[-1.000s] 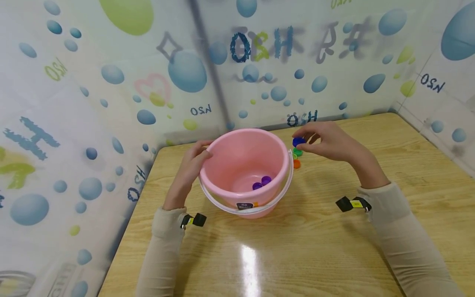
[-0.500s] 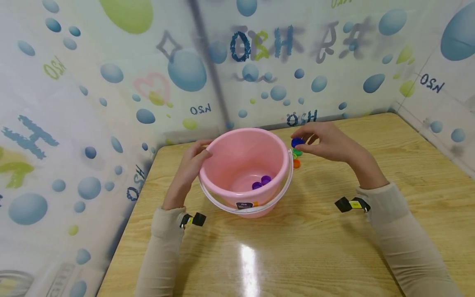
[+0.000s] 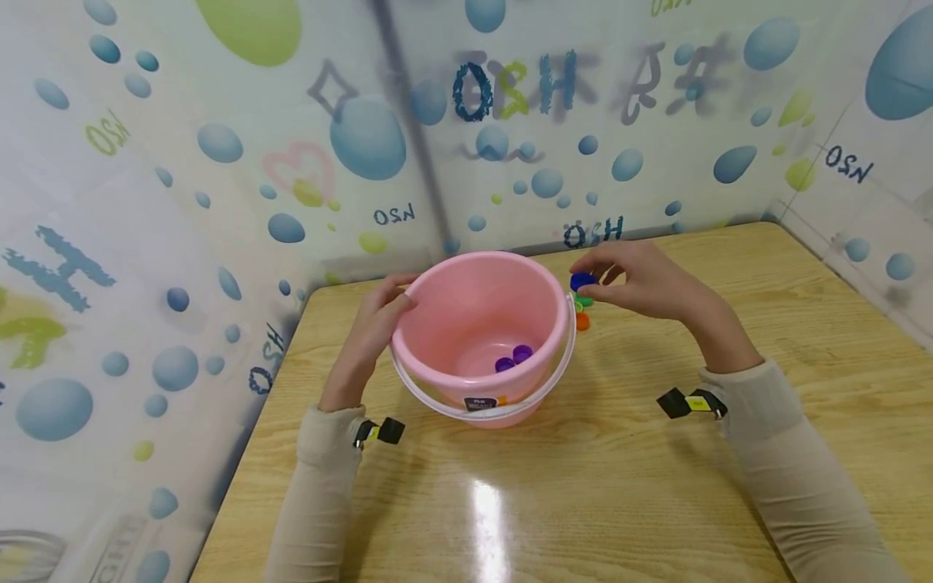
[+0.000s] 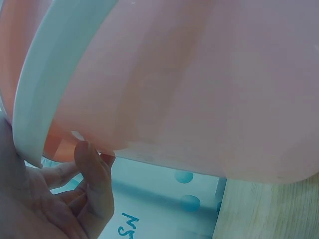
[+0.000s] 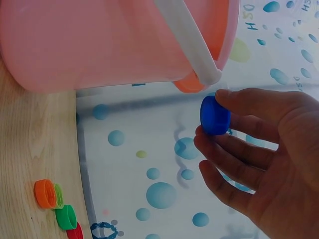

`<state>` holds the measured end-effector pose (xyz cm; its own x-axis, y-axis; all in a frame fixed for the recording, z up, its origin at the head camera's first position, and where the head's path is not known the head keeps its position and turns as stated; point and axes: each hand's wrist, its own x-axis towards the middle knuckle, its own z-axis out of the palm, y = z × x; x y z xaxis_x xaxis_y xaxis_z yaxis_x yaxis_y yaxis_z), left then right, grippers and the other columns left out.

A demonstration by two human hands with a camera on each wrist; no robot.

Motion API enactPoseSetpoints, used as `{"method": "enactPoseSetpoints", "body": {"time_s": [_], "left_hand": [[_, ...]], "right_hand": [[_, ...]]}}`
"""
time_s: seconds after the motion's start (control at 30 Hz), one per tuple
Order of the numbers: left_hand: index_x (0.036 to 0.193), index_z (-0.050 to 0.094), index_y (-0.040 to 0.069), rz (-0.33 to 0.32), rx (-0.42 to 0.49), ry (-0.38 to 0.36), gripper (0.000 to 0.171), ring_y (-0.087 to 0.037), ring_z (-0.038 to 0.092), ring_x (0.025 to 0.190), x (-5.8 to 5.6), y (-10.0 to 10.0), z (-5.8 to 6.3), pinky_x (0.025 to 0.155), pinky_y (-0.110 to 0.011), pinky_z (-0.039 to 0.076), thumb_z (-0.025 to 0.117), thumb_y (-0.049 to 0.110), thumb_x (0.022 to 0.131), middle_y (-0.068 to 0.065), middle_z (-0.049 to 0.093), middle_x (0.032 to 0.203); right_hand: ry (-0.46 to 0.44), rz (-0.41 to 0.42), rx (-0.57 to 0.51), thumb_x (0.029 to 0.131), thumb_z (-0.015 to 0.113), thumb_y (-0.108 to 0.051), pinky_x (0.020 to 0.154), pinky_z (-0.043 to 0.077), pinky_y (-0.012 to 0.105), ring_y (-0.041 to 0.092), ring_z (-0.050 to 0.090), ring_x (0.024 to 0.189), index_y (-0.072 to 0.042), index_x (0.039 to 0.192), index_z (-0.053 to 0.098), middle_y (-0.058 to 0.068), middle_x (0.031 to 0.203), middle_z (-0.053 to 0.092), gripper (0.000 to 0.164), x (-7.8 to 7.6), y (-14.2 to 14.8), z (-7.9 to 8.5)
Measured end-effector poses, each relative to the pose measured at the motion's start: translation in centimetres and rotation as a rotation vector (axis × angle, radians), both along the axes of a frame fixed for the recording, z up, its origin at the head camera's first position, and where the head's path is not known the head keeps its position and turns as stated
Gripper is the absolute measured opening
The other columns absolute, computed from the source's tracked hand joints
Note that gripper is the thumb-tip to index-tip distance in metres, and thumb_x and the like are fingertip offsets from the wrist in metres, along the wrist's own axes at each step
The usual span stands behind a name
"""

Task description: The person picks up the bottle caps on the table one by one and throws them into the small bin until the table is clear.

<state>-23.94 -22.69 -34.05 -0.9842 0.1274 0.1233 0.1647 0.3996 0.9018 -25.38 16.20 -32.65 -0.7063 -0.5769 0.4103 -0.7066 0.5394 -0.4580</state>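
Observation:
A pink bucket [image 3: 477, 316] with a white handle [image 3: 484, 414] stands on the table, its mouth tilted toward me. My left hand [image 3: 373, 328] grips its left rim, thumb over the edge; in the left wrist view that hand [image 4: 65, 194] is by the handle's end. Beyond the right rim, my right hand [image 3: 645, 279] pinches a blue bottle cap [image 5: 215, 115] between thumb and fingers, raised above the table. Purple caps [image 3: 521, 354] lie on the bucket floor, partly hidden by the near rim.
Right of the bucket, an orange cap [image 5: 45, 194], a light green cap [image 5: 59, 196], a green cap [image 5: 66, 217] and a red cap [image 5: 75, 232] lie close together on the wooden table [image 3: 619, 486]. A printed wall covering [image 3: 437, 194] rises behind the table.
My right hand has shifted slightly left, bringing the blue bottle cap nearer the bucket's right rim. The left hand and the bucket stay almost where they were.

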Motion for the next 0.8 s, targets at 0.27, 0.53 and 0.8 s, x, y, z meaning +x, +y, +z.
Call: {"method": "enactPoseSetpoints", "body": {"time_s": [0.27,0.53,0.8], "left_hand": [[0.130,0.056,0.018,-0.002,0.006,-0.002,0.035,-0.022,0.067,0.085,0.03,-0.02,0.01,0.070,-0.029,0.056,0.049,0.022,0.095,-0.013,0.063,0.117],[0.129,0.057,0.018,-0.005,0.005,0.008,0.036,-0.022,0.067,0.085,-0.03,0.10,0.03,0.070,-0.029,0.056,0.050,0.022,0.094,-0.013,0.063,0.116],[0.130,0.057,0.017,-0.004,0.009,0.009,0.036,-0.020,0.067,0.080,-0.13,0.12,0.00,0.068,-0.027,0.055,0.051,0.022,0.095,-0.015,0.063,0.113]], "right_hand": [[-0.006,0.013,0.000,0.085,0.072,-0.016,0.077,0.057,0.033,0.008,0.064,0.086,-0.009,0.113,0.067,-0.002,0.098,0.069,0.029,-0.26,-0.06,-0.22],[0.005,0.021,0.000,0.086,0.071,-0.015,0.076,0.057,0.035,0.011,0.064,0.085,-0.009,0.113,0.068,0.000,0.098,0.069,0.028,-0.36,-0.04,-0.32],[0.009,0.031,0.001,0.087,0.071,-0.016,0.076,0.057,0.033,0.011,0.064,0.085,-0.009,0.113,0.068,0.000,0.098,0.069,0.027,-0.33,-0.18,-0.30]]}}
